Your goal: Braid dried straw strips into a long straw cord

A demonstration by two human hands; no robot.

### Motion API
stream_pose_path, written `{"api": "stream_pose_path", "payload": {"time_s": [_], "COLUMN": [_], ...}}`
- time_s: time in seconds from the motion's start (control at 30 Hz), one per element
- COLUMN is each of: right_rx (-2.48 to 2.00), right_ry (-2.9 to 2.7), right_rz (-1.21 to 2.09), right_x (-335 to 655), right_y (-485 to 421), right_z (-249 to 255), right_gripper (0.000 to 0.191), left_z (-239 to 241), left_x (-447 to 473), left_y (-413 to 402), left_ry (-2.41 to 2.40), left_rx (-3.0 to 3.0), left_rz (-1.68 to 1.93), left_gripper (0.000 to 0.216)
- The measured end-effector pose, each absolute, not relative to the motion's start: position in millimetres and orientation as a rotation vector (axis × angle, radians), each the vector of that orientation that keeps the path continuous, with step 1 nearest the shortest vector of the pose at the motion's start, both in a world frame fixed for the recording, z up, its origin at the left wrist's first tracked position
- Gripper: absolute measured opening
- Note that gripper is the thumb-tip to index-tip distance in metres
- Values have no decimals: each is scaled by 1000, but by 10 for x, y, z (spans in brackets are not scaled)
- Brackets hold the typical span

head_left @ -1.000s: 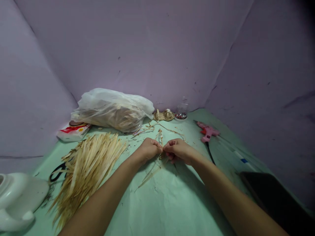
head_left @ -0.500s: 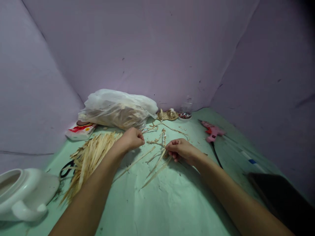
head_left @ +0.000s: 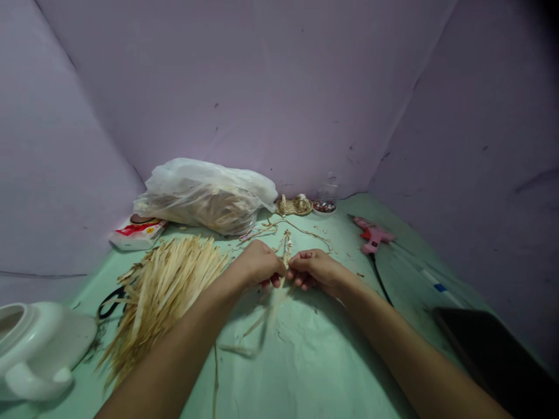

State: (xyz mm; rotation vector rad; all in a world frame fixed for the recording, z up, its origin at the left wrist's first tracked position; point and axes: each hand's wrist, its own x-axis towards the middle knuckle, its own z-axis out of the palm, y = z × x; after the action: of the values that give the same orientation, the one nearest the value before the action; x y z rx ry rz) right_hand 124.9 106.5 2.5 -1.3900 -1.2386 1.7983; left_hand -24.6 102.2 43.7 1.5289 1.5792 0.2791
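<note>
My left hand (head_left: 261, 265) and my right hand (head_left: 317, 269) meet fingertip to fingertip above the table. Both are closed in a pinch on pale dried fiber strips (head_left: 283, 284). Blurred loose ends (head_left: 259, 343) trail down toward me from under the fingers. Just beyond the fingertips, a thin knotted or braided piece (head_left: 287, 244) of the same fiber points away from me. Its near part is hidden by my hands. By my left forearm lies a thick bundle of dried strips (head_left: 168, 297).
At the back are a plastic bag (head_left: 205, 198), a woven item (head_left: 294, 205), a clear container of beads (head_left: 325, 201) and thin cord (head_left: 305, 230). A pink glue gun (head_left: 373, 233) and a dark flat object (head_left: 489, 355) lie right. Left are a white ceramic vessel (head_left: 48, 343), black-handled scissors (head_left: 111, 302) and a packet (head_left: 137, 233).
My left hand has moved right and toward me, joining the right hand at the strips. The strips' loose ends have shifted and are blurred. My right hand stays nearly in place.
</note>
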Motion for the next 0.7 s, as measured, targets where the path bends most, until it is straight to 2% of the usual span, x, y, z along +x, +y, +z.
{"api": "stream_pose_path", "payload": {"time_s": [0.23,0.5,0.7], "right_rx": [-1426,-1440,-1461], "right_ry": [-1291,-1214,-1209], "right_rz": [1697,1710,1675], "right_x": [1245,1207,1206], "right_y": [1065,1051,1064], "right_z": [15,20,2], "right_gripper": [8,7,10], "left_z": [-23,175,223], "left_x": [-93,10,-1], "left_y": [1031,879,865], "left_ry": [1585,1805,1701], "left_rx": [1594,2047,2325], "left_rz": [518,255,175], "left_gripper": [13,22,28]}}
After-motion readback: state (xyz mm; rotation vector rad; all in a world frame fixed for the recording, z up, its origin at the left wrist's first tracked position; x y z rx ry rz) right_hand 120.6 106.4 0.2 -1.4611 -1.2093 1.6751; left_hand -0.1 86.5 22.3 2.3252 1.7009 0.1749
